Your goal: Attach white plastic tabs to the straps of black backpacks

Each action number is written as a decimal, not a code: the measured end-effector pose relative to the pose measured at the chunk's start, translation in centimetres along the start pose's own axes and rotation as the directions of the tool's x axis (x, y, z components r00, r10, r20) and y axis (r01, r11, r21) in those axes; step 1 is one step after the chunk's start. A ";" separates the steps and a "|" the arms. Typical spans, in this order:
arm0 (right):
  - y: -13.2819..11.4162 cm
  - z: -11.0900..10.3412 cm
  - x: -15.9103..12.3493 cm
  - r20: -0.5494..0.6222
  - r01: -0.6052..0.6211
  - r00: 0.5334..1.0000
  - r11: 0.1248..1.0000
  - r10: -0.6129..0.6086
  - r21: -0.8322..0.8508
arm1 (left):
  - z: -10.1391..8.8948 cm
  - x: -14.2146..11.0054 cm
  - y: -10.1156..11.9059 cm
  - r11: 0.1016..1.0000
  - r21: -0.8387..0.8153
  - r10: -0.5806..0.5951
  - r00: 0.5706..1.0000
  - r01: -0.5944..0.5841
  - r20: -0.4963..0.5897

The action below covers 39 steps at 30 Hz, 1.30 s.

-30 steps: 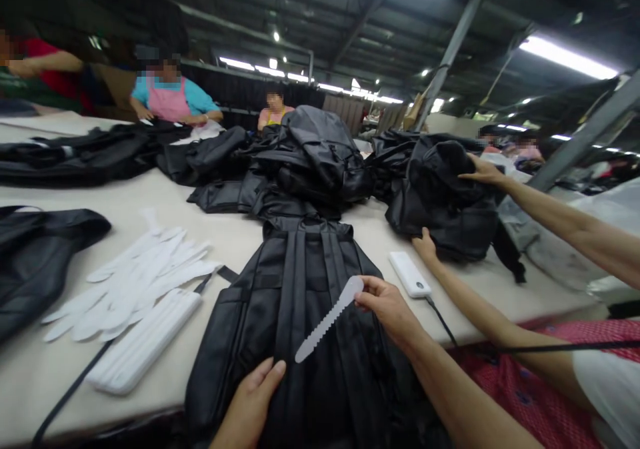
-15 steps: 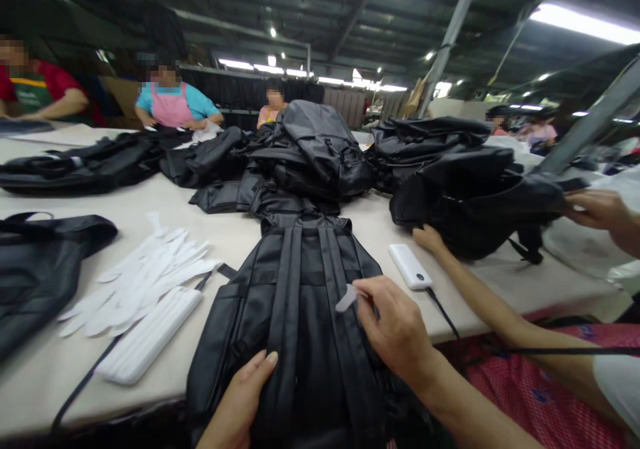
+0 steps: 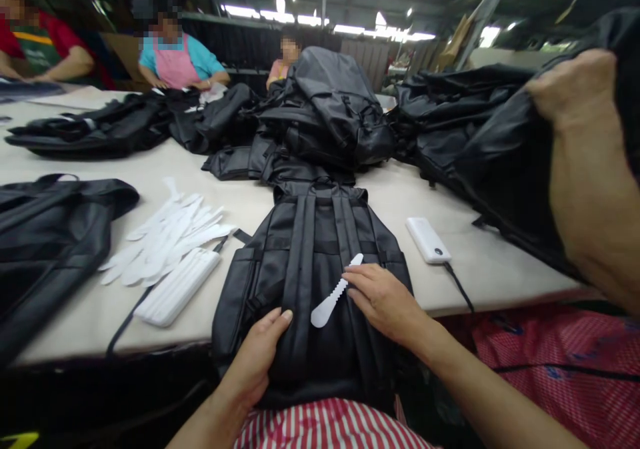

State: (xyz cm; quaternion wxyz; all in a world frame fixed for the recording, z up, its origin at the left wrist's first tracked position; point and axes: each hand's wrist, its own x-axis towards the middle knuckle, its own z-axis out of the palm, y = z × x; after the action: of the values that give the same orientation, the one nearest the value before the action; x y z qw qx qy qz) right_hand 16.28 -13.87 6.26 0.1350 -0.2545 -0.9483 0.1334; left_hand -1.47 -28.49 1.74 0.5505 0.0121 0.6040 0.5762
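A black backpack lies on the table edge in front of me, its two shoulder straps facing up. My left hand grips its left side, the thumb on top near the left strap and the other fingers mostly hidden. Over the right strap, my right hand has its fingertips closed on a white strip with a notched middle and rounded ends. The strip slants across the backpack's back panel.
Loose white strips are heaped at left beside a white power bank. Another white power bank sits at right, cabled. More black backpacks are piled behind. At right a co-worker's arm lifts a black bag; other people work across the table.
The white strip, earlier mostly hidden in my right fingers, now shows its length across the backpack. My left hand keeps its hold. The co-worker's black bag has been raised at right.
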 end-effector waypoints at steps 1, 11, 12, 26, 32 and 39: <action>0.1 0.4 0.6 0.049 0.046 0.998 0.999 -0.045 -0.019 | 0.0 0.0 0.0 1.000 -0.001 0.008 1.000 -0.008 -0.016; 0.1 3.9 1.4 0.193 0.138 0.974 0.984 -0.115 -0.112 | -0.2 0.1 -0.3 0.999 -0.021 0.028 0.999 -0.029 -0.038; 0.2 3.9 1.3 0.184 0.132 0.977 0.985 -0.111 -0.111 | -0.2 0.2 -0.3 1.000 -0.019 0.023 0.999 -0.024 -0.039; -1.0 2.6 0.3 -0.169 0.125 0.976 0.990 -0.135 -0.069 | -0.4 0.1 -0.1 0.998 -0.059 -0.008 1.000 0.009 0.010; -1.5 4.1 -0.7 0.125 0.174 0.980 0.974 -0.156 -0.145 | -0.3 -0.2 0.0 0.999 -0.031 -0.016 0.997 0.019 0.075; -1.7 4.1 -0.1 0.155 0.052 0.987 0.992 -0.034 -0.115 | -0.3 -0.1 0.1 0.999 -0.027 -0.021 0.998 0.023 0.063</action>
State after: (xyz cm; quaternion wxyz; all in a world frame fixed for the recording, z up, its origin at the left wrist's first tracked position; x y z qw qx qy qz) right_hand 14.20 -16.11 2.97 0.0492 -0.2305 -0.9674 0.0928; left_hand -1.69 -28.75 1.82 0.5756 0.0158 0.5784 0.5778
